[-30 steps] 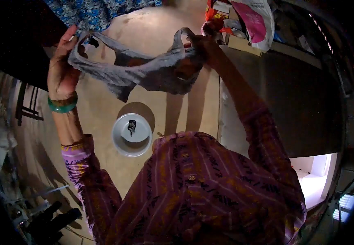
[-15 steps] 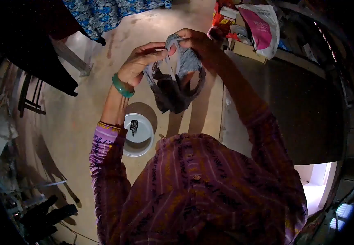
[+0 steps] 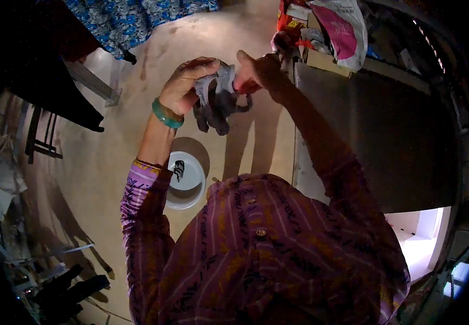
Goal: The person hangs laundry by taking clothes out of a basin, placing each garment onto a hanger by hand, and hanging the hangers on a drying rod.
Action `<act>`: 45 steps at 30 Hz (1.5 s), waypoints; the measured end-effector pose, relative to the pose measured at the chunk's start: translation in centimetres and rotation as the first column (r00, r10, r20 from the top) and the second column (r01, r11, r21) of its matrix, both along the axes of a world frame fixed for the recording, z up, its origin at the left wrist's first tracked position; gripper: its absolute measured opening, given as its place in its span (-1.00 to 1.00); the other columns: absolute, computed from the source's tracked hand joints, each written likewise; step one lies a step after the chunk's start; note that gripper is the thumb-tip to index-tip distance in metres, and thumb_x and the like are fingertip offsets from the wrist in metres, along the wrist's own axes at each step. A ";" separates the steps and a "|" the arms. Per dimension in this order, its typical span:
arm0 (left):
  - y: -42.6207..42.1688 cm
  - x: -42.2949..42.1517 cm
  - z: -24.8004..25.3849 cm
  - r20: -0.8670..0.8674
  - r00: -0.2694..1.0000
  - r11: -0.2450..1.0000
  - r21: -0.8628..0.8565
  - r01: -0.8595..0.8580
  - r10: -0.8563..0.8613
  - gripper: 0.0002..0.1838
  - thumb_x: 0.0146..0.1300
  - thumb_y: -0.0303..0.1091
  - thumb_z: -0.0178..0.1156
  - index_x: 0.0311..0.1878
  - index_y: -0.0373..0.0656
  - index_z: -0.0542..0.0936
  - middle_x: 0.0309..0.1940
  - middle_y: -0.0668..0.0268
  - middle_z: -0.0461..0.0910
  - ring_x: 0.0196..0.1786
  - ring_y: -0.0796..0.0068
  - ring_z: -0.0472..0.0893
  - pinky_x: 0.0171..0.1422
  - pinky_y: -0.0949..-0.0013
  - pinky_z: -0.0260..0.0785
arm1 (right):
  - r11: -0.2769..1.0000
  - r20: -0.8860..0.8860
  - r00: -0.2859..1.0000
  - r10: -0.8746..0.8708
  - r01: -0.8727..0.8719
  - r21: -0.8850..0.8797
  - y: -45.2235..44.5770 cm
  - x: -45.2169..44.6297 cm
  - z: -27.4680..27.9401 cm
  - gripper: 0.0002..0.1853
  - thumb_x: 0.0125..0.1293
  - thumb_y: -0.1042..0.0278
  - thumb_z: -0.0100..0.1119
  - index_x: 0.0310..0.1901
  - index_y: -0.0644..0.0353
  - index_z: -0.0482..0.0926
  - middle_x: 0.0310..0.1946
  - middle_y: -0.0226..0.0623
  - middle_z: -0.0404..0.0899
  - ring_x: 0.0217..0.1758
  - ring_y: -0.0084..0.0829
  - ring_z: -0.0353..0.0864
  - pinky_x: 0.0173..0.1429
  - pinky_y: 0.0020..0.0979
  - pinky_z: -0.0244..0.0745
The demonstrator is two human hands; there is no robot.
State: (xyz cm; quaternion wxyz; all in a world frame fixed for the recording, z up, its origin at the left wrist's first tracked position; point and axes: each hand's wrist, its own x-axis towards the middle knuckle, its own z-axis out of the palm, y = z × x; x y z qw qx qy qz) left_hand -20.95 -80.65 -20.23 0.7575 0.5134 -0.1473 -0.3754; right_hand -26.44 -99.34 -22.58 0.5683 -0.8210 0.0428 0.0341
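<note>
My left hand (image 3: pixel 183 84) pinches a grey, soft, bunched piece with loops (image 3: pixel 221 100), its thumb and fingers closed at the upper left edge. Cloth or thin plastic, I cannot tell which; darker folds hang from its lower part. On its right side is my right hand (image 3: pixel 256 75), the thumb raised apart from the fingers, whose tips are close against the grey edge. Whether they touch it is unclear. A green bangle (image 3: pixel 167 114) circles my left wrist. Below on the floor stands a round white bowl (image 3: pixel 191 200) with a small dark striped thing (image 3: pixel 178 169) inside.
A dark flat surface (image 3: pixel 375 141) lies to the right. At the upper right are a cardboard box (image 3: pixel 329 62) and a white and pink bag (image 3: pixel 345 32). Blue patterned cloth (image 3: pixel 142 21) hangs at the upper left near a post (image 3: pixel 91 81). A small dark rack (image 3: pixel 45 141) stands left.
My right hand has come off its pinch at the top of the grey piece and moved slightly down, thumb lifting. The piece is now more gathered and shorter, held by my left hand.
</note>
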 end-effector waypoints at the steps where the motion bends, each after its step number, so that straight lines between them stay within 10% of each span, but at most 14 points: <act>1: -0.1 -0.2 0.1 -0.023 1.000 1.000 -0.020 0.009 -0.009 -0.79 0.02 -0.36 0.20 -0.29 -0.26 0.51 -0.41 0.35 0.52 -0.33 0.53 0.49 -0.23 0.47 0.33 | 0.983 -0.059 0.998 -0.022 0.033 0.180 0.6 0.1 -0.4 -0.55 0.16 -0.01 -0.06 -0.25 0.31 0.44 -0.49 -0.17 0.53 -0.36 -0.43 0.53 -0.24 -0.48 0.44; 11: 2.7 3.0 -0.8 0.329 0.943 0.999 0.036 0.036 -0.045 -0.77 -0.01 -0.52 0.10 -0.21 -0.24 0.49 -0.32 0.34 0.52 -0.21 0.50 0.50 -0.15 0.50 0.33 | 0.723 0.100 0.953 -0.285 0.145 0.675 0.1 5.1 -3.4 -0.71 0.14 0.15 0.01 -0.24 0.20 0.45 -0.35 -0.35 0.48 -0.34 -0.43 0.47 -0.27 -0.41 0.37; 15: 9.7 6.0 0.4 0.396 0.895 0.951 0.135 -0.280 0.207 -0.71 -0.03 -0.53 0.05 -0.16 -0.13 0.45 -0.33 0.39 0.50 -0.26 0.56 0.47 -0.24 0.53 0.28 | 0.991 0.763 0.638 0.103 -0.002 -0.132 -6.8 6.3 -3.9 -0.78 0.16 0.22 -0.03 -0.23 0.14 0.45 -0.36 -0.37 0.47 -0.36 -0.44 0.48 -0.31 -0.41 0.39; 24: 14.4 -0.1 9.0 0.257 0.821 0.856 -0.244 -0.455 0.509 -0.72 0.11 -0.32 0.05 -0.09 -0.16 0.40 -0.18 0.30 0.46 -0.15 0.41 0.44 -0.06 0.35 0.33 | 0.789 0.755 0.609 0.244 0.328 -0.519 -9.5 1.4 0.0 -0.88 0.04 0.40 0.02 -0.34 0.12 0.40 -0.51 -0.35 0.32 -0.47 -0.46 0.33 -0.35 -0.43 0.26; 27: 14.9 5.7 -9.4 0.171 0.982 0.945 -0.327 -0.014 0.074 -0.77 0.12 -0.21 0.01 -0.26 -0.15 0.46 -0.25 0.25 0.47 -0.21 0.37 0.42 -0.10 0.32 0.29 | 0.681 0.621 0.717 0.317 0.284 -0.675 -7.3 1.8 -11.8 -0.96 0.05 0.40 0.00 -0.42 0.10 0.40 -0.61 -0.38 0.26 -0.56 -0.52 0.27 -0.46 -0.46 0.20; 28: 15.4 4.3 -13.1 -0.163 0.969 0.943 -0.245 -0.225 0.188 -0.82 0.07 -0.21 0.06 -0.32 -0.09 0.43 -0.35 0.31 0.46 -0.25 0.36 0.42 -0.15 0.33 0.27 | 0.678 0.579 0.754 0.311 0.251 -0.691 -6.7 1.3 -15.3 -0.98 0.06 0.39 -0.01 -0.45 0.09 0.40 -0.64 -0.39 0.24 -0.59 -0.55 0.26 -0.50 -0.47 0.19; 29: 16.0 4.3 -14.0 -0.449 0.839 0.911 -0.119 -0.396 0.307 -0.84 0.03 -0.22 0.10 -0.39 -0.04 0.40 -0.46 0.37 0.45 -0.30 0.35 0.43 -0.20 0.34 0.26 | 0.728 0.578 0.770 0.270 0.230 -0.646 -6.4 1.7 -16.6 -0.97 0.07 0.39 -0.01 -0.48 0.09 0.40 -0.68 -0.40 0.21 -0.62 -0.57 0.24 -0.54 -0.49 0.17; 32: 21.7 7.3 -8.9 0.094 0.953 0.842 -0.498 -0.206 0.289 -0.69 0.11 -0.03 0.02 -0.36 -0.11 0.44 -0.34 0.33 0.46 -0.29 0.45 0.37 -0.17 0.41 0.21 | 0.988 0.524 0.849 0.071 0.013 -0.156 -9.8 5.1 -11.7 -0.94 0.10 0.37 0.00 -0.41 0.13 0.39 -0.70 -0.51 0.21 -0.68 -0.65 0.20 -0.63 -0.60 0.12; 34: 18.4 4.1 -3.4 0.105 0.835 0.820 -0.292 -0.493 0.540 -0.80 0.10 -0.15 0.04 -0.40 -0.07 0.40 -0.43 0.38 0.44 -0.33 0.48 0.40 -0.24 0.42 0.21 | 0.986 0.446 0.895 0.012 -0.086 0.144 -10.0 5.9 -10.7 -0.91 0.11 0.36 0.00 -0.37 0.15 0.39 -0.71 -0.56 0.21 -0.70 -0.69 0.19 -0.68 -0.65 0.09; 35: 17.4 3.2 -1.6 0.175 0.651 0.670 -0.080 -0.738 0.738 -0.89 0.09 -0.27 0.06 -0.44 -0.03 0.37 -0.52 0.43 0.43 -0.36 0.52 0.42 -0.31 0.44 0.22 | 0.997 0.514 0.857 0.018 -0.055 0.056 -9.2 6.3 -10.4 -0.91 0.13 0.36 -0.02 -0.39 0.17 0.40 -0.70 -0.54 0.24 -0.70 -0.66 0.20 -0.66 -0.64 0.12; 40: 14.3 4.2 -0.4 0.310 0.652 0.705 -0.095 -0.703 0.692 -0.96 0.11 -0.36 0.03 -0.35 -0.01 0.41 -0.50 0.45 0.44 -0.50 0.65 0.38 -0.47 0.64 0.17 | 0.885 0.582 0.769 0.264 0.046 -0.462 -2.2 3.8 1.1 -0.88 0.04 0.41 -0.05 -0.40 0.26 0.40 -0.51 -0.36 0.37 -0.42 -0.54 0.39 -0.33 -0.52 0.35; 41: 13.1 3.2 0.5 0.298 0.686 0.743 -0.159 -0.650 0.663 -0.94 0.10 -0.38 0.04 -0.32 -0.04 0.42 -0.50 0.44 0.45 -0.49 0.63 0.40 -0.45 0.60 0.22 | 0.925 0.425 0.871 0.246 -0.080 -0.372 -2.0 5.1 -0.1 -0.83 0.03 0.37 -0.01 -0.35 0.25 0.43 -0.48 -0.37 0.41 -0.40 -0.56 0.40 -0.34 -0.53 0.38; 42: 12.0 2.1 1.5 0.286 0.721 0.776 -0.218 -0.592 0.631 -0.91 0.10 -0.41 0.04 -0.30 -0.07 0.43 -0.50 0.42 0.45 -0.48 0.61 0.41 -0.42 0.56 0.27 | 0.800 0.308 0.947 0.088 -0.252 0.545 -0.2 5.6 -0.1 -0.80 0.03 0.36 0.05 -0.30 0.25 0.44 -0.45 -0.40 0.43 -0.43 -0.57 0.40 -0.37 -0.54 0.39; 45: 8.8 -0.5 2.4 0.495 0.818 0.955 -0.115 -0.275 0.295 -0.81 0.07 -0.41 0.04 -0.20 -0.13 0.45 -0.42 0.34 0.47 -0.36 0.50 0.44 -0.25 0.38 0.33 | 0.746 0.176 0.945 0.274 -0.324 0.582 4.3 3.1 5.9 -0.82 0.04 0.41 0.07 -0.30 0.26 0.45 -0.50 -0.41 0.41 -0.58 -0.62 0.36 -0.53 -0.58 0.29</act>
